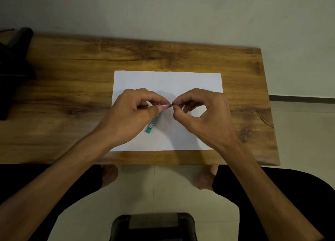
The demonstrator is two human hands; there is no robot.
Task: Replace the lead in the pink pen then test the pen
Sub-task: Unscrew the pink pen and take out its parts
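Your left hand (134, 110) curled around the slim pink plastic pen (164, 106), thumb and fingers closed on its barrel so that only the short end toward the middle showed, pointing right. Your right hand (201, 113) met it there, thumb and forefinger pinched together on the small dark tip (171, 105) at the end of the pen; whether a lead sat between those fingertips was too small to tell. Both hands hovered over the white rectangular sheet of paper (181, 81), which lay flat on the brown wood-grain tabletop (72, 77). A teal, flat lead case (152, 123) lay slanted on the paper just below your left thumb, partly hidden by that hand. A dark object (12, 68) stood at the table's far left edge.
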